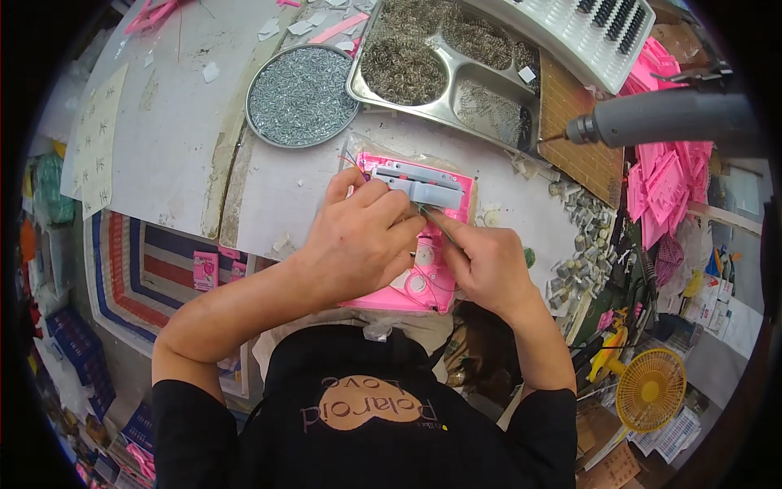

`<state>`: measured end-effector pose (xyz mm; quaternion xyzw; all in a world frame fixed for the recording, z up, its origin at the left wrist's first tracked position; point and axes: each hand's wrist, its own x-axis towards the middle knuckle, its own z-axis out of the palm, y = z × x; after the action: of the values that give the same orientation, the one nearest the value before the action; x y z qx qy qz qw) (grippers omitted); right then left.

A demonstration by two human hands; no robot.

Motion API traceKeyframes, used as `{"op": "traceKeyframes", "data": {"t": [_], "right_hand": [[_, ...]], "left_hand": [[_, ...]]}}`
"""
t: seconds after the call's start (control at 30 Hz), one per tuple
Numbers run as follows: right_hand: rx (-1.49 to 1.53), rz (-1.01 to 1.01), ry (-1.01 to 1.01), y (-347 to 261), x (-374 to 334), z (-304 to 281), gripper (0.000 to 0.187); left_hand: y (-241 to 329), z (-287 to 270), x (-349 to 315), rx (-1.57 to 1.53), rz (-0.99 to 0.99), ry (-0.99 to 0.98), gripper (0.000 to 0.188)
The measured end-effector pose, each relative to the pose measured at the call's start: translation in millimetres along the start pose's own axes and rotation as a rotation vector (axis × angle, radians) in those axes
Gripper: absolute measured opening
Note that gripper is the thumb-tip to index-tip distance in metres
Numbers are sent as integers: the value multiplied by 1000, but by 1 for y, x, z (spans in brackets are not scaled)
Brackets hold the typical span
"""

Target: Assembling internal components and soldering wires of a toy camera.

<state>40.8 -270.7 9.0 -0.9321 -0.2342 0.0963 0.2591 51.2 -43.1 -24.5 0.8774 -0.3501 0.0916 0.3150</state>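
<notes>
A pink plastic housing lies on the table before me, with round features and thin wires showing inside its near half. Across its far half sits a light grey plastic part. My left hand rests over the housing's left side, fingers curled against the grey part's near left edge; what they pinch is hidden. From the right, my right hand reaches in with thumb and forefinger closed beside the grey part's lower edge. Something thin and dark shows at those fingertips, too small to name.
Beyond the housing stand a round metal dish of small metal pins and a steel compartment tray of springs. An electric screwdriver hangs at right. Small metal parts and pink pieces are heaped nearby; a yellow fan stands lower right.
</notes>
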Motion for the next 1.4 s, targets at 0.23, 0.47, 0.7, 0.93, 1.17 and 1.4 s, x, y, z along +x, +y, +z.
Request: {"op": "traceKeyframes", "data": {"t": [0.23, 0.47, 0.7, 0.93, 1.17, 1.4], "right_hand": [[500, 139, 240, 5, -26, -2, 35], [1027, 293, 120, -28, -97, -22, 28], [1090, 64, -85, -60, -96, -4, 25], [1050, -274, -22, -87, -70, 5, 28], [314, -247, 195, -38, -37, 1, 66], [-23, -249, 122, -50, -42, 43, 59]], "left_hand": [[-8, -8, 5, 42, 140, -122, 40], [-17, -7, 10, 59, 317, -193, 38], [-13, -11, 17, 15, 216, -310, 36], [25, -35, -17, -121, 272, -232, 37], [44, -25, -69, -139, 402, -299, 15], [25, -54, -83, -141, 143, -333, 30]]}}
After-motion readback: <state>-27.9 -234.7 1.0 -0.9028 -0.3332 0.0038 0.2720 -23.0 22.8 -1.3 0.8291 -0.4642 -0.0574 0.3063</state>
